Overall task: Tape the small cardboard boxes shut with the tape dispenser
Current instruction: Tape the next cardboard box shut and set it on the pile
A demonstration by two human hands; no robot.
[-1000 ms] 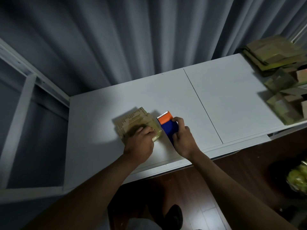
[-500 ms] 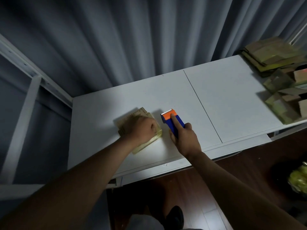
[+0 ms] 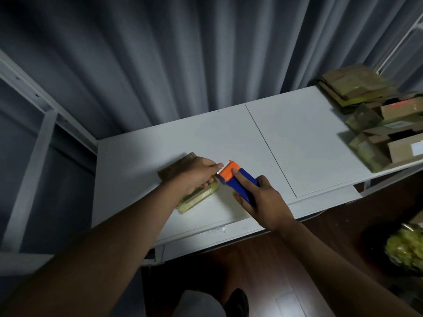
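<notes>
A small flat cardboard box (image 3: 176, 167) lies on the white table (image 3: 229, 138), its near side glossy with tape. My left hand (image 3: 196, 175) rests on top of the box, fingers curled, with the fingertips reaching to the toothed edge of the tape dispenser. My right hand (image 3: 263, 200) grips the blue and orange tape dispenser (image 3: 235, 177), index finger laid along its top onto the orange head. The dispenser's head sits right at the box's right end.
A pile of flattened and folded cardboard boxes (image 3: 375, 115) fills the table's right end. Grey curtains hang behind the table. A white metal frame (image 3: 34, 143) stands at the left. A yellow-green bag (image 3: 405, 248) lies on the dark wood floor at the right.
The right hand has lifted and tilted the dispenser so its orange head meets the left fingertips. The left hand has slid to the box's right end.
</notes>
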